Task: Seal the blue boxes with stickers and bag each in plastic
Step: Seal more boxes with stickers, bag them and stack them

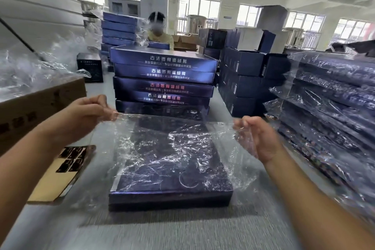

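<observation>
A blue box lies flat on the grey table just in front of the worker. Its near edge is bare and its far part sits under a clear plastic bag held above it. The box looks stiff and fairly weighty, best taken by its long sides. The bag is thin, crinkled and light, probably clingy and easily torn, so the corners of its open edge are the place to hold it. The left hand has its grip pressed together on the bag's upper left corner, thumb against fingers. The right hand curls its fingers round bunched film at the right edge, and the plastic is stretched taut between the two. Whether the box's far end sits inside the bag's mouth cannot be told. At left, a sticker sheet rests on the table near a cardboard carton. Beyond the box stands a stack of blue boxes, unbagged, and bagged boxes are piled at right. Farther back, another person sits behind the stacks.
</observation>
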